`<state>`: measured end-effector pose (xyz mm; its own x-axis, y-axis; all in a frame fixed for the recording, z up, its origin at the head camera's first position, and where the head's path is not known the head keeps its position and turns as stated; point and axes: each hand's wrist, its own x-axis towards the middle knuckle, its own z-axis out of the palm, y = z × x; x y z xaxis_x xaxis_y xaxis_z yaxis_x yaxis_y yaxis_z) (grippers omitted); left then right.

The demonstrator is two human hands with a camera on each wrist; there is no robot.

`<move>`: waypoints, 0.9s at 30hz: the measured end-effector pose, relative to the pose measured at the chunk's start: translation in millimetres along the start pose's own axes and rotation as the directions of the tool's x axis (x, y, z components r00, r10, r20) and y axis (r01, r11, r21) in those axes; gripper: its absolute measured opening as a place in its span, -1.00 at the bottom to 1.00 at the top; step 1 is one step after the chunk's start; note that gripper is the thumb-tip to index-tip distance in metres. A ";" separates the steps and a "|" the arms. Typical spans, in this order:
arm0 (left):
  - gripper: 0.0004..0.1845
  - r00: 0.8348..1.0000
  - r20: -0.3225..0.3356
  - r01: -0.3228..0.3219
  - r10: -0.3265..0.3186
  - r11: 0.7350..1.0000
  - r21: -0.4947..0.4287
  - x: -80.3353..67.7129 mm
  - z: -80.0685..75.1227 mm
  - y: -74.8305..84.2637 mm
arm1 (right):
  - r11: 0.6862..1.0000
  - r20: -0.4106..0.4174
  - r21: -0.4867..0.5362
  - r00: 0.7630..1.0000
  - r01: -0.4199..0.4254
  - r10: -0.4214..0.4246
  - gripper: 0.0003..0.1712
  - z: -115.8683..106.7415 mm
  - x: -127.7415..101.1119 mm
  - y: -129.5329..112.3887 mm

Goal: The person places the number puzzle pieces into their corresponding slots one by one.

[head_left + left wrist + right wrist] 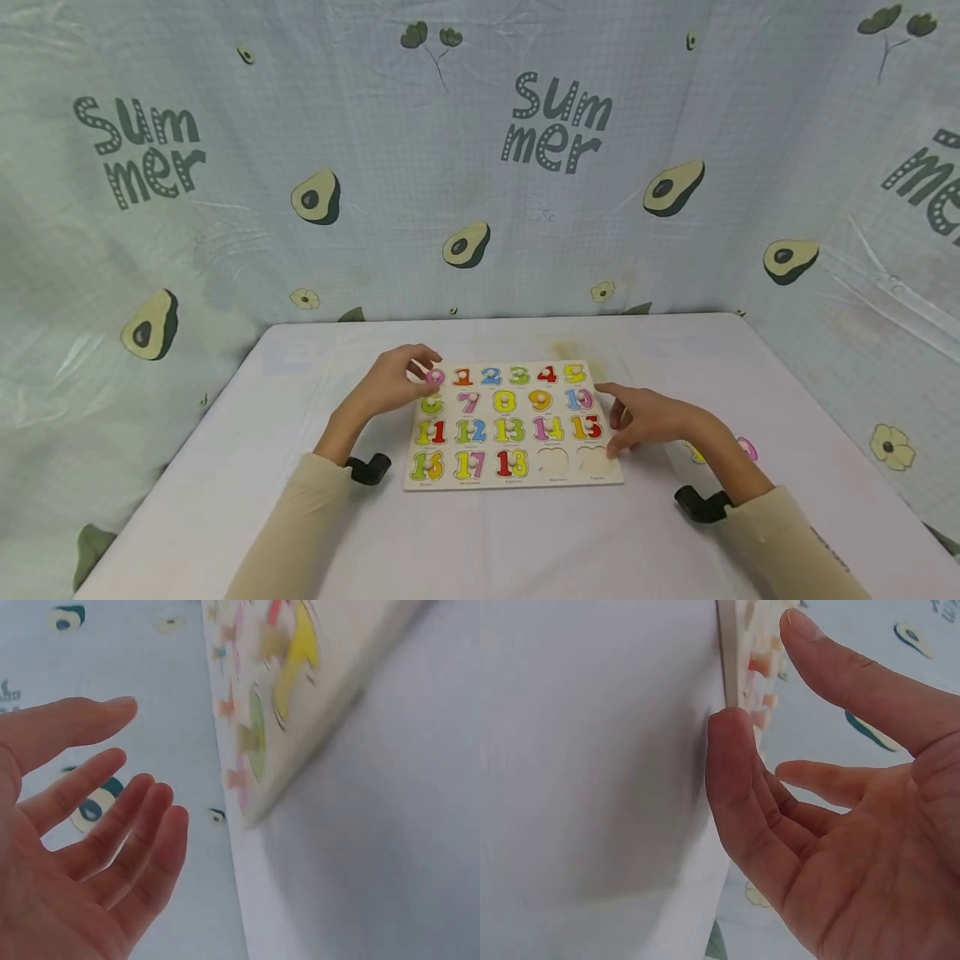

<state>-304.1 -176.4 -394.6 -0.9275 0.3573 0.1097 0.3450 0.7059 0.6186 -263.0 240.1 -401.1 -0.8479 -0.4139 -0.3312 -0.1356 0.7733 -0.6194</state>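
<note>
A wooden number puzzle board lies flat on the table, with colourful knobbed number pieces in rows. Two bare recesses show at its lower right. My left hand is at the upper left corner, by the pink zero piece. In the left wrist view its fingers are spread, relaxed and apart from the board, holding nothing. My right hand is at the board's right edge, fingers loosely bent. The right wrist view shows one fingertip at that edge; whether it touches, I cannot tell.
Partly hidden by my right forearm, a yellow-green piece and a pink piece lie on the white table. A patterned cloth hangs behind the table. A black wrist device sits on each wrist.
</note>
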 end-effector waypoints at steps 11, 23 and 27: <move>-0.33 0.974 0.125 0.180 -0.187 0.981 0.068 3.7 -3.2 -20.9 | 0.986 -0.217 -0.103 0.964 0.133 -0.153 -0.27 -39.2 -23.6 10.5; -0.32 0.969 0.180 0.163 -0.166 0.986 0.033 3.8 2.9 -26.6 | 0.966 -0.232 -0.234 0.958 0.113 -0.168 -0.63 -41.2 -64.0 45.9; -0.33 0.973 0.162 0.162 -0.165 0.986 0.034 3.5 5.2 -26.6 | 0.965 -0.227 -0.236 0.959 0.113 -0.167 -0.67 -35.4 -73.3 61.6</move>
<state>-315.8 -190.7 -414.7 -0.9360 0.3303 -0.1219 0.1951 0.7747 0.6014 -227.4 335.0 -389.8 -0.9073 -0.4173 -0.0520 -0.3472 0.8132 -0.4670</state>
